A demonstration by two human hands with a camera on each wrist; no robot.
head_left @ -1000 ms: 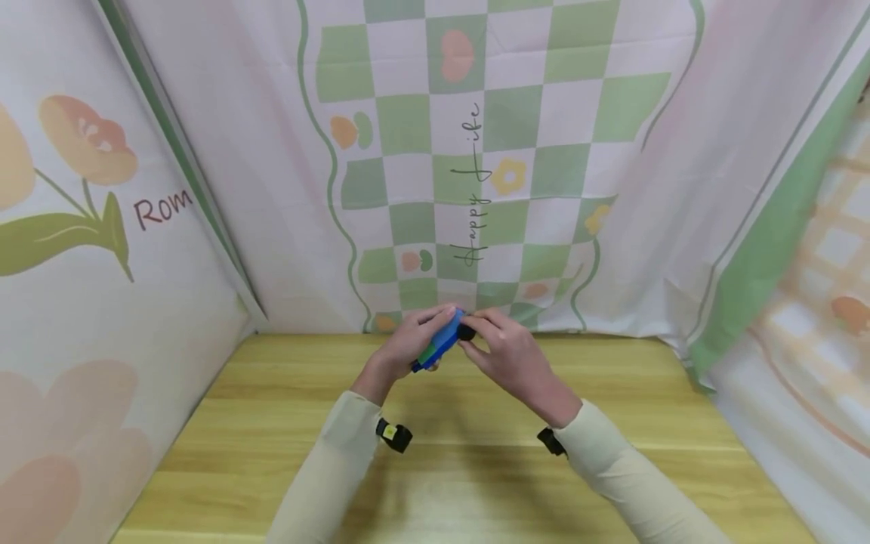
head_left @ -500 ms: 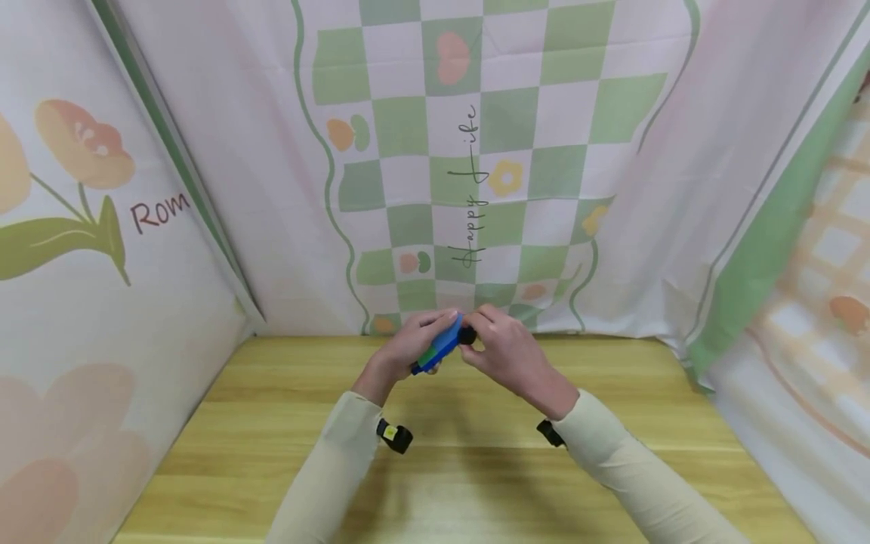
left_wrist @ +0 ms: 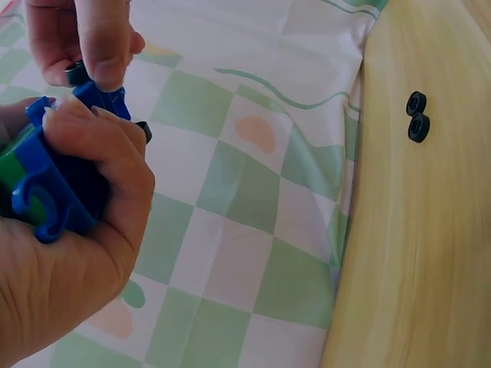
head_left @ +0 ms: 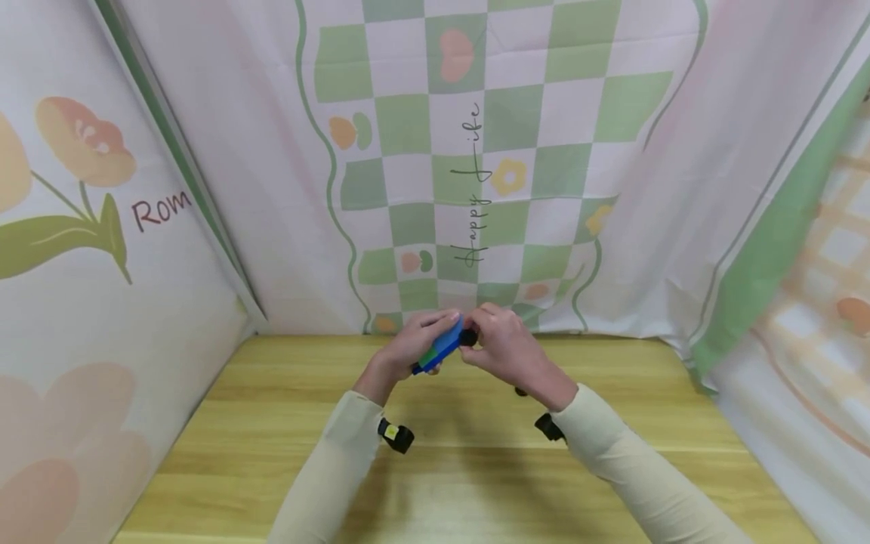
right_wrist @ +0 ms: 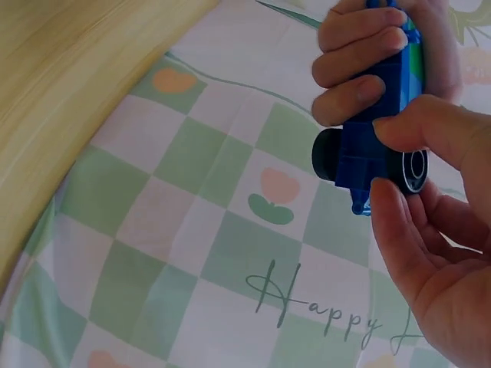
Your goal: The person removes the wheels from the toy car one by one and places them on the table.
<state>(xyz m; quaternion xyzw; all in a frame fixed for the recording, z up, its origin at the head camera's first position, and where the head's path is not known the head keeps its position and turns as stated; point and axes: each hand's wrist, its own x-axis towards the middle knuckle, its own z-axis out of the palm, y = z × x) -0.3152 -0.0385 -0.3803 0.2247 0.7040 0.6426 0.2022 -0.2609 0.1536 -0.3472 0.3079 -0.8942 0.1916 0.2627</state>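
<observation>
My left hand (head_left: pixel 408 344) grips a blue and green toy vehicle (head_left: pixel 445 344), held tilted above the far part of the table. In the left wrist view, a blue hook (left_wrist: pixel 42 205) sticks out from the near end of its body. Thumb and fingers of my right hand (head_left: pixel 506 347) pinch a black wheel (right_wrist: pixel 415 170) at the vehicle's other end. A second black wheel (right_wrist: pixel 328 153) sits on the opposite side of the blue body, in the right wrist view. The left palm and fingers hide much of the body.
Two loose black wheels (left_wrist: pixel 419 128) lie side by side on the wooden table (head_left: pixel 285 468). One loose wheel (head_left: pixel 520 391) shows beside my right wrist in the head view. A checkered cloth (head_left: pixel 462 174) hangs behind the table's far edge.
My right hand has turned slightly, its fingers drawn in closer round the wheel. A loose wheel on the table has come into view beside the right wrist. The left hand keeps its hold.
</observation>
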